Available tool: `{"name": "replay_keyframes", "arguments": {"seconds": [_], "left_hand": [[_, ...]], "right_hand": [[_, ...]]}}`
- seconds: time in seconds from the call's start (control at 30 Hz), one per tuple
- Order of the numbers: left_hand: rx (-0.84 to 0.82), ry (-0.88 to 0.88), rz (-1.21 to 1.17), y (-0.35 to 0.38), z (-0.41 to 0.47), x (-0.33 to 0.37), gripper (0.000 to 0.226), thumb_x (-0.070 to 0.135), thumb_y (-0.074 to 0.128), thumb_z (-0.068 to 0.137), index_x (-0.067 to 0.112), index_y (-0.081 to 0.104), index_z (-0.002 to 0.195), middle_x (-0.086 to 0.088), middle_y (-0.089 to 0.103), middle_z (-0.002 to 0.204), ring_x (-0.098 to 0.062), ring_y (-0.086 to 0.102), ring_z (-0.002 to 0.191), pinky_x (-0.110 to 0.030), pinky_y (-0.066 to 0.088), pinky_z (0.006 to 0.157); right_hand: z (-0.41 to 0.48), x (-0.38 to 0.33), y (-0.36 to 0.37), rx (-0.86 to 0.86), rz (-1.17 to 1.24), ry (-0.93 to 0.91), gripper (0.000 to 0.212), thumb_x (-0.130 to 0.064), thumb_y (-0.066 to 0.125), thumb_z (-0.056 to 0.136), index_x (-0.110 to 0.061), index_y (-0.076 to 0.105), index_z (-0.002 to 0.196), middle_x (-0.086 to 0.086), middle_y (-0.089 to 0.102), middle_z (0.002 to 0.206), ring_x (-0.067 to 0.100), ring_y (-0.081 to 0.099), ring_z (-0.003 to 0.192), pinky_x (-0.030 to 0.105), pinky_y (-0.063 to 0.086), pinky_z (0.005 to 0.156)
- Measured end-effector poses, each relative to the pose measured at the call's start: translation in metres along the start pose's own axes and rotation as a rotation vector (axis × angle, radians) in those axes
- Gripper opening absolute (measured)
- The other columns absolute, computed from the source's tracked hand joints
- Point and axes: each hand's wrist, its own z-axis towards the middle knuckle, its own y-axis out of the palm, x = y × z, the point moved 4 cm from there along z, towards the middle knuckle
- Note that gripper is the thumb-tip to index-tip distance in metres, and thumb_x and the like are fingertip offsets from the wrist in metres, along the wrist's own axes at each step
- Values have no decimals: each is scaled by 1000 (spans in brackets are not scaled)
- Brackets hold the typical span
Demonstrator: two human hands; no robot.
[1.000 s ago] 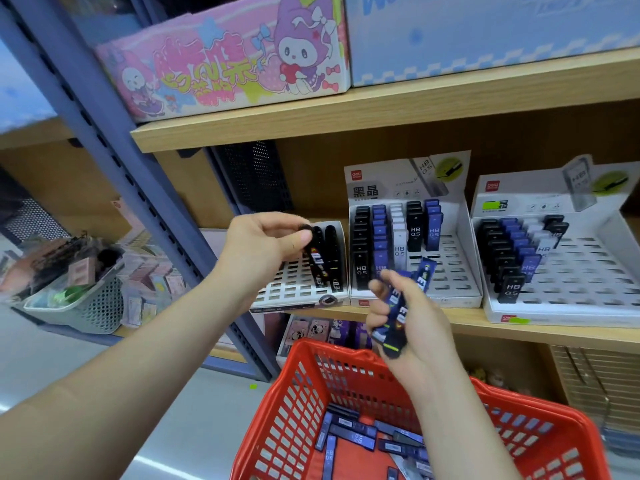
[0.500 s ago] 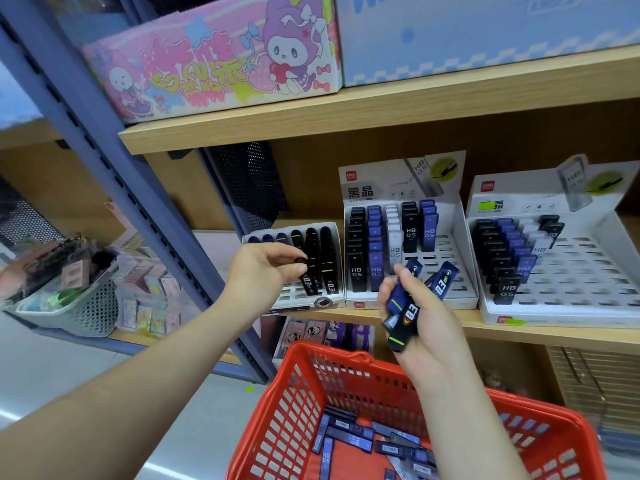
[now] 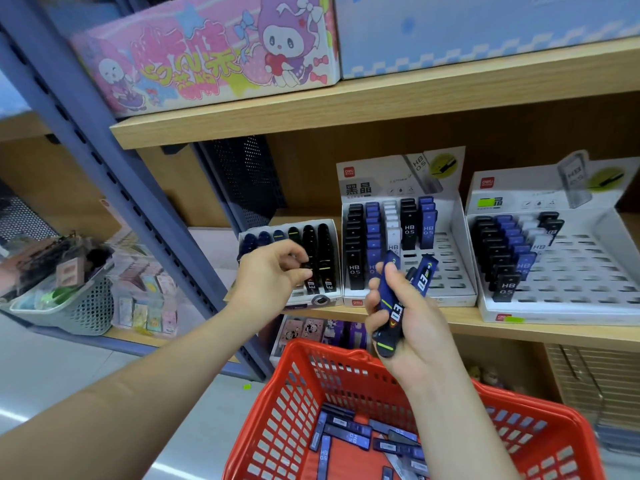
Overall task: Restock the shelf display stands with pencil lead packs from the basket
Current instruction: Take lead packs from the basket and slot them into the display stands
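Right hand (image 3: pixel 412 337) grips a bunch of blue packs (image 3: pixel 396 311) above the basket (image 3: pixel 311 348), long axes pointing up and far. Left hand (image 3: pixel 273 271) is curled at the left stand (image 3: pixel 322 300), just left of the bunch and nearer the slots. Pinching or empty: can't tell.

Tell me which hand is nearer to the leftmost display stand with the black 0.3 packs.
Left. The left hand is directly in front of that stand, overlapping it; the right hand holds blue packs farther right.

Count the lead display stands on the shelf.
3: a low stand behind the left hand, the middle stand, the right stand. Others may lie beyond the frame.
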Motion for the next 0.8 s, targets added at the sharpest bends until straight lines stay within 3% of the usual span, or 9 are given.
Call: {"name": "replay_keyframes", "arguments": {"seconds": [0.13, 0.27, 0.4, 0.53, 0.6, 0.73, 0.8], "left_hand": [[28, 113, 128, 2, 1, 5, 14, 12, 77, 77, 23, 69, 80, 14, 60, 74, -1, 56, 71, -14, 43, 66], [49, 204, 250, 5, 3, 9, 9, 10, 76, 78, 11, 72, 86, 9, 57, 72, -10, 54, 69, -22, 43, 66], [35, 162, 238, 6, 6, 8, 8, 9, 75, 79, 13, 70, 84, 5, 59, 69, -12, 56, 66, -23, 43, 64], [28, 75, 183, 7, 8, 3, 20, 6, 75, 79, 21, 61, 75, 4, 61, 69, -9, 57, 65, -19, 43, 60], [31, 111, 228, 7, 7, 4, 25, 4, 73, 79, 23, 58, 73, 5, 61, 70, -9, 58, 68, -21, 45, 63], [-1, 178, 344, 8, 4, 7, 28, -2, 65, 81, 22, 53, 73, 10, 56, 71, 11, 47, 60, -10, 33, 56], [-2, 160, 319, 6, 4, 7, 23, 2, 69, 81, 21, 56, 78, 11, 56, 71, 4, 52, 63, -13, 38, 59]], "right_hand": [[-2, 2, 3, -17, -61, 0, 14, -19, 64, 89, -10, 63, 101, 4, 64, 69, 10, 59, 50, 12, 34, 33], [-5, 3, 6, -40, -158, -31, 25, -23, 70, 76, -12, 62, 98, 6, 67, 71, 12, 62, 57, 13, 35, 34], [-5, 5, 5, -29, -247, -49, 10, -21, 69, 82, -17, 61, 87, 7, 71, 76, 7, 53, 50, 13, 34, 36], [-7, 8, 5, -63, -220, -36, 18, -22, 70, 76, -17, 58, 88, 8, 70, 76, 5, 45, 49, 12, 33, 36], [-8, 10, 5, -73, -196, -21, 22, -21, 70, 75, -17, 58, 93, 8, 70, 76, 5, 45, 49, 12, 34, 36], [-11, 12, 6, -58, -207, -25, 21, -19, 71, 77, -12, 58, 92, 3, 63, 69, 7, 46, 48, 13, 33, 35], [-12, 11, 4, -40, -238, -50, 12, -15, 70, 83, -13, 61, 90, -1, 57, 61, 7, 46, 48, 13, 32, 35]]}}
